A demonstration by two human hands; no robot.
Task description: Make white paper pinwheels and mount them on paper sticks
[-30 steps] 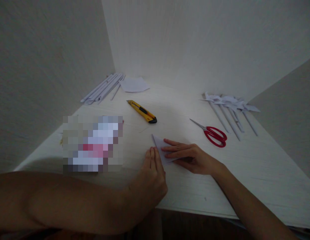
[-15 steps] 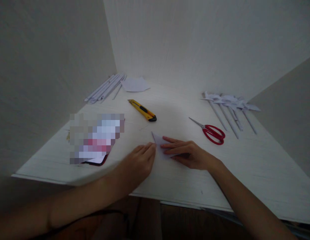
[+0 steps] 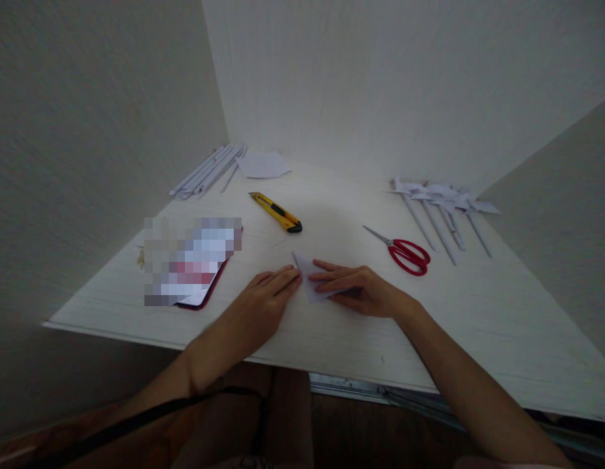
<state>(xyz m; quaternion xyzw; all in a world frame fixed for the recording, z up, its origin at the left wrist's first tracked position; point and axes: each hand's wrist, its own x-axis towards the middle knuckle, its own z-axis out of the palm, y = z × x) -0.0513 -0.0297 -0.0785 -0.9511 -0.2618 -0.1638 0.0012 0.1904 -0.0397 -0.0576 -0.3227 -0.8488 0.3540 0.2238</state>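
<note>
A small folded piece of white paper (image 3: 308, 272) lies on the white table in front of me, one corner pointing away. At its left edge my left hand (image 3: 267, 296) has its fingertips pressed together on the paper; the thumb is mostly hidden. My right hand (image 3: 355, 286) rests on the paper's right part with fingers spread and stretched out, covering that side. Beyond the paper lies a yellow utility knife (image 3: 277, 213) with a black end. Red-handled scissors (image 3: 404, 253) lie to the right, tips pointing away and left.
A phone (image 3: 204, 267), partly blurred out, lies on the left. Rolled paper sticks (image 3: 209, 170) and a flat white sheet (image 3: 264, 165) are at the back left. Several paper sticks with folded paper tops (image 3: 436, 195) lie back right. Walls enclose the table; its front edge is near my forearms.
My left hand's fingers have straightened from a tighter pinch and now lie flatter along the paper's edge. The right hand stays on the paper. The view has shifted slightly.
</note>
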